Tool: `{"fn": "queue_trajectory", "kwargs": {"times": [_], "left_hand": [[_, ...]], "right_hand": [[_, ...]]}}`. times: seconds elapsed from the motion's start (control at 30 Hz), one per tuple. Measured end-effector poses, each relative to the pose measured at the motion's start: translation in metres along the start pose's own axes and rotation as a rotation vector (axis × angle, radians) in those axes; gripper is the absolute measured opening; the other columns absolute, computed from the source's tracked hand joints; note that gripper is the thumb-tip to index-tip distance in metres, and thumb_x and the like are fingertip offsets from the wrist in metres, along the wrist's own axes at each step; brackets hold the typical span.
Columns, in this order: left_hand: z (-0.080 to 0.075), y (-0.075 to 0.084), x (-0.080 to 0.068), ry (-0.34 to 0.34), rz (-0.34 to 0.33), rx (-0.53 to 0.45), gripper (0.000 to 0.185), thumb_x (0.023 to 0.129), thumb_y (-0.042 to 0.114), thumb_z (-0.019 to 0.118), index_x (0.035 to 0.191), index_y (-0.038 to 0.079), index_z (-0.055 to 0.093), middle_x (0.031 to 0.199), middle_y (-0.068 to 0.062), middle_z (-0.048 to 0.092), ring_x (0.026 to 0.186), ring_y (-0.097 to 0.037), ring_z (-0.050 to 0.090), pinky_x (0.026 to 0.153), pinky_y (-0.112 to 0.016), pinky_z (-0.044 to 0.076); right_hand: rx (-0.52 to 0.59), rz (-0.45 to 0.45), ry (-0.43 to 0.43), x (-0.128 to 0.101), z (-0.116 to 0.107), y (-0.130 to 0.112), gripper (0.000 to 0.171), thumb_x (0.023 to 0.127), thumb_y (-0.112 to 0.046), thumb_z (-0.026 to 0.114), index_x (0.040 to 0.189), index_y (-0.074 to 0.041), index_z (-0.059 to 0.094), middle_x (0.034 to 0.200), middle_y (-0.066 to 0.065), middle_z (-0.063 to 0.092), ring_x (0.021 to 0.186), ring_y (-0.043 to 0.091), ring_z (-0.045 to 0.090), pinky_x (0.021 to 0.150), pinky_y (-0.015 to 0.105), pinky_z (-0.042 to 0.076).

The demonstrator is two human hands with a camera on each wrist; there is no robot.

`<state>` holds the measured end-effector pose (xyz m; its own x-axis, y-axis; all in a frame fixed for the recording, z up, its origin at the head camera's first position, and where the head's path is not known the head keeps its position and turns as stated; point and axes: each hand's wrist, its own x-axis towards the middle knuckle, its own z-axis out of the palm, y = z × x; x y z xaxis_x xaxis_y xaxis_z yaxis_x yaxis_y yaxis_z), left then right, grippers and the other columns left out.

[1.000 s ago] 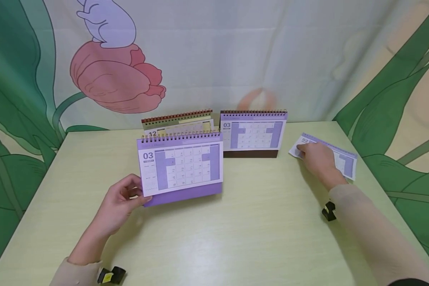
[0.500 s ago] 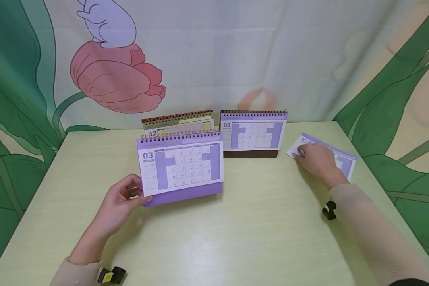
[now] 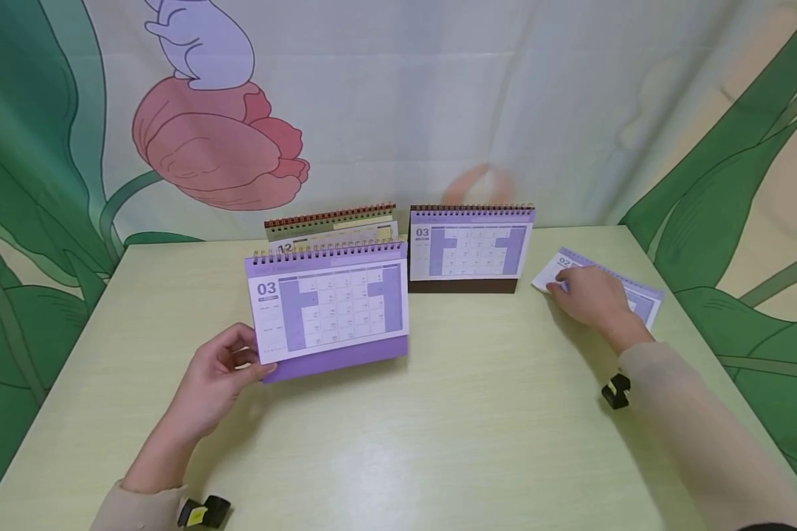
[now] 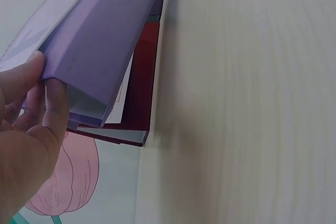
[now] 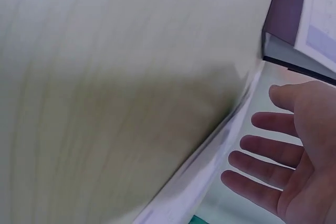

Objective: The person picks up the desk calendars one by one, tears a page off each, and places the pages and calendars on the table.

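At 9 o'clock on the bench, left hand pinches the purple calendar; at 3 o'clock, right hand rests flat, fingers straight, on the loose calendar sheet.

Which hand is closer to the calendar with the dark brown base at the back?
The right. The right hand rests on the loose calendar sheet just beside the brown-based calendar; the left hand grips the purple calendar farther off.
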<state>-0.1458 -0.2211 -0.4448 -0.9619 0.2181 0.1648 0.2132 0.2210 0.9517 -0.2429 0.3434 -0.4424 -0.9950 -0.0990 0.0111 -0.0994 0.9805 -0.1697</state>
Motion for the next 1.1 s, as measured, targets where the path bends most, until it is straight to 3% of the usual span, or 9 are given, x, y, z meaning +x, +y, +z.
{"fn": "queue_trajectory", "kwargs": {"times": [0.47, 1.03, 1.1], "left_hand": [[-0.024, -0.007, -0.008, 0.068, 0.027, 0.056, 0.021, 0.091, -0.013, 0.069, 0.108, -0.005, 0.061, 0.112, -0.003, 0.066, 0.091, -0.019, 0.063, 0.073, -0.023, 0.057], [-0.061, -0.023, -0.022, 0.212, 0.015, 0.009, 0.024, 0.088, -0.016, 0.07, 0.108, -0.007, 0.06, 0.108, 0.003, 0.07, 0.09, -0.014, 0.063, 0.072, -0.019, 0.056], [-0.067, -0.027, -0.024, 0.229, 0.022, -0.045, 0.025, 0.087, -0.019, 0.068, 0.107, -0.007, 0.061, 0.108, 0.003, 0.071, 0.091, -0.013, 0.064, 0.072, -0.019, 0.056]], "right_hand": [[0.099, -0.003, 0.019, -0.019, -0.011, -0.017, 0.038, 0.104, -0.03, 0.058, 0.122, 0.001, 0.071, 0.119, 0.023, 0.07, 0.116, 0.047, 0.061, 0.092, 0.063, 0.048], [0.192, -0.057, 0.04, -0.044, -0.009, -0.032, 0.034, 0.105, -0.031, 0.058, 0.117, -0.003, 0.074, 0.11, 0.017, 0.074, 0.093, 0.031, 0.067, 0.081, 0.052, 0.052], [0.2, -0.074, 0.046, -0.046, -0.01, -0.036, 0.033, 0.105, -0.03, 0.059, 0.117, -0.003, 0.074, 0.11, 0.017, 0.074, 0.096, 0.033, 0.068, 0.083, 0.053, 0.052]]}}
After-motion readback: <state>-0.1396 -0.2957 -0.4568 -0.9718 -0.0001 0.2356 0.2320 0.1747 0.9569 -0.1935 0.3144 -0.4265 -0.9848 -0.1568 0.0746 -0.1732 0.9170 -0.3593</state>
